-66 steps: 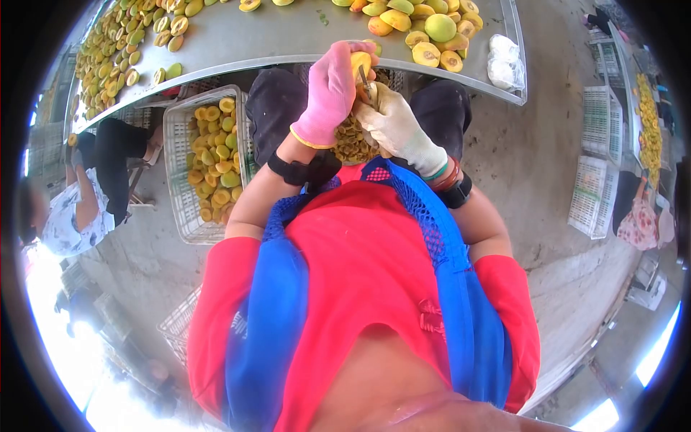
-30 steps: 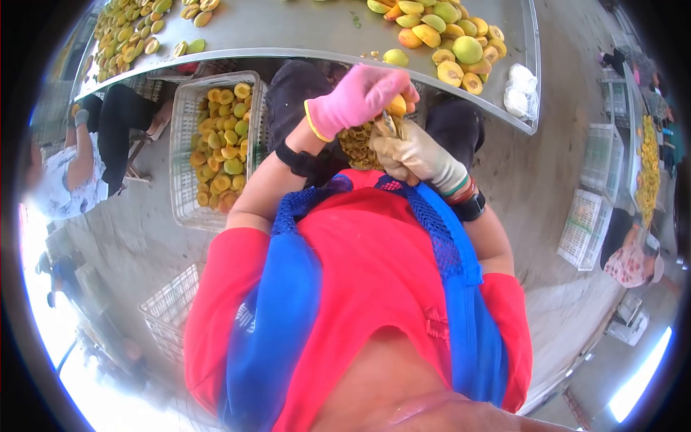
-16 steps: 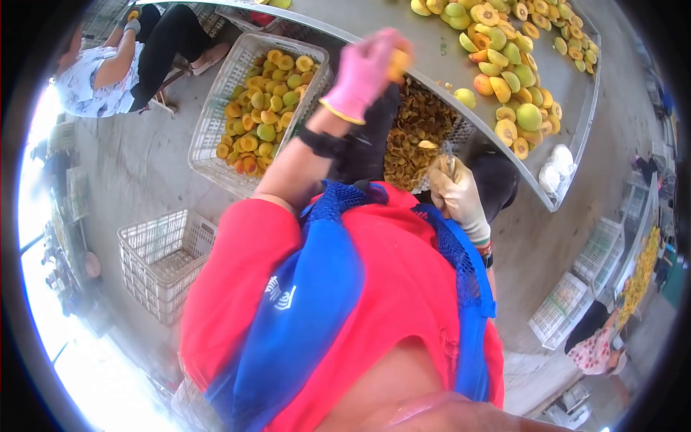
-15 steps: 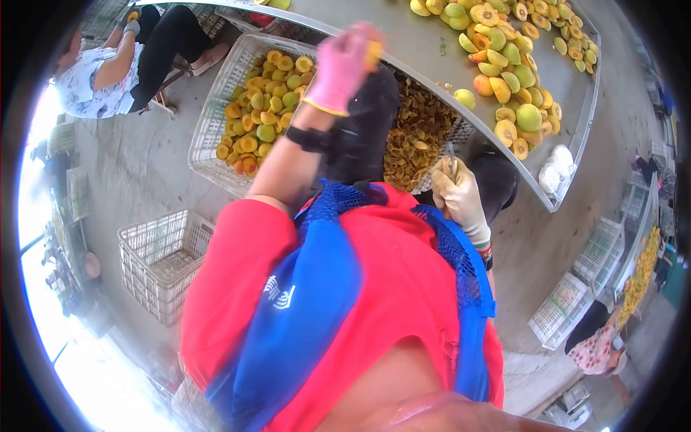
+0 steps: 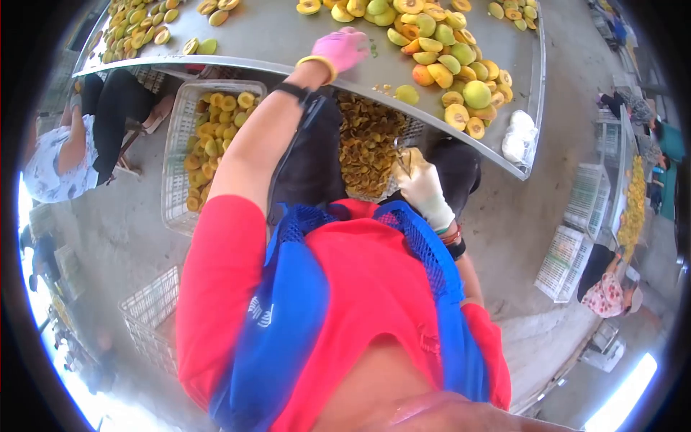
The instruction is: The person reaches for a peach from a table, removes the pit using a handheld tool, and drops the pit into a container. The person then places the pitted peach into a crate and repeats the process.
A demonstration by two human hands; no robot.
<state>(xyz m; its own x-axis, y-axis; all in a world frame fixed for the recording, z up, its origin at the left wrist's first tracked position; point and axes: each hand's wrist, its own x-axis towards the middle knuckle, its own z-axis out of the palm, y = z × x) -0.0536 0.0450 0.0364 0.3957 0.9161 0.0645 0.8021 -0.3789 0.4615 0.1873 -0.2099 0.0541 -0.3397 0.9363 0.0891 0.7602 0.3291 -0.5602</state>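
Note:
My left hand [image 5: 342,49], in a pink glove, reaches over the metal table, its fingers stretched toward a pile of halved peach-like fruit [image 5: 461,61]. No fruit shows in it. Small green bits lie on the metal by its fingertips. Above my right thigh, my right hand [image 5: 417,183] in a stained white glove is closed around a small metal-tipped tool [image 5: 399,144]. Its handle is hidden in the fist. Beneath the table edge, between my knees, a crate holds brown pits and scraps [image 5: 367,144]. One green-yellow fruit [image 5: 407,94] sits near the table edge.
Left of my leg stands a white crate of fruit halves [image 5: 212,137]. Another plastic crate [image 5: 155,309] is on the floor behind it. A white bundle [image 5: 520,137] lies at the table's corner [image 5: 524,173]. A seated person [image 5: 65,151] is at left; others work far right.
My left hand has moved from near the crate out over the table, and the orange fruit piece at its fingers is no longer visible. My right hand still grips the tool. The view has shifted.

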